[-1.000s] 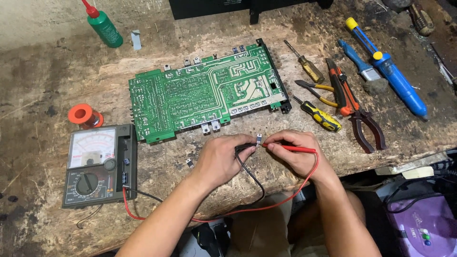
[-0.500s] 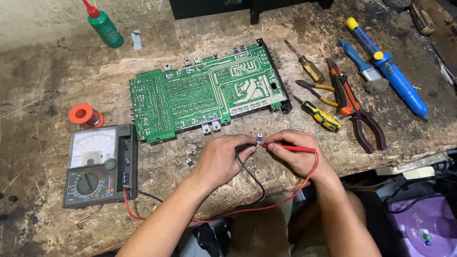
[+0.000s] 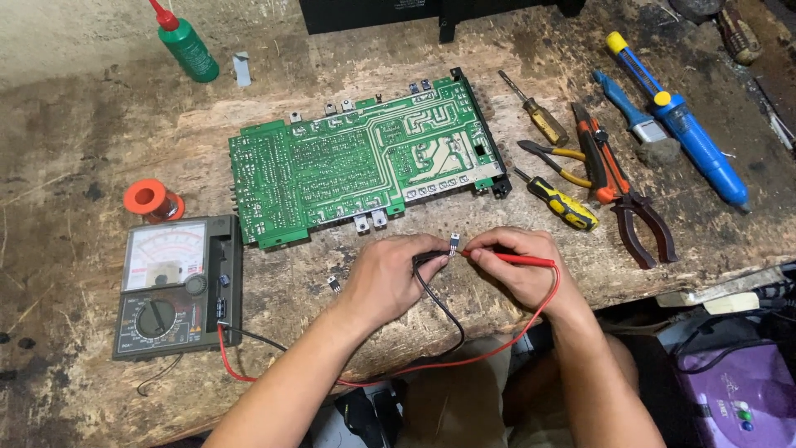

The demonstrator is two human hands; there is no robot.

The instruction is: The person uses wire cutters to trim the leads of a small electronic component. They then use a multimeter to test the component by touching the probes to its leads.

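On the worn desk (image 3: 75,108), a green circuit board (image 3: 332,170) lies just beyond both hands, an analog multimeter (image 3: 174,286) at the near left. The left hand (image 3: 390,278) closes its fingers around the black probe (image 3: 427,259) and a small transistor (image 3: 453,243). The right hand (image 3: 514,265) pinches the red probe (image 3: 518,260), its tip touching the transistor.

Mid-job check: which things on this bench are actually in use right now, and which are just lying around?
In use: left hand with black probe; right hand with red probe; small black three-legged component between them; analogue multimeter.

Lying about: green circuit board, yellow-handled screwdrivers, orange-black pliers, blue desoldering pump, green bottle, orange solder spool.
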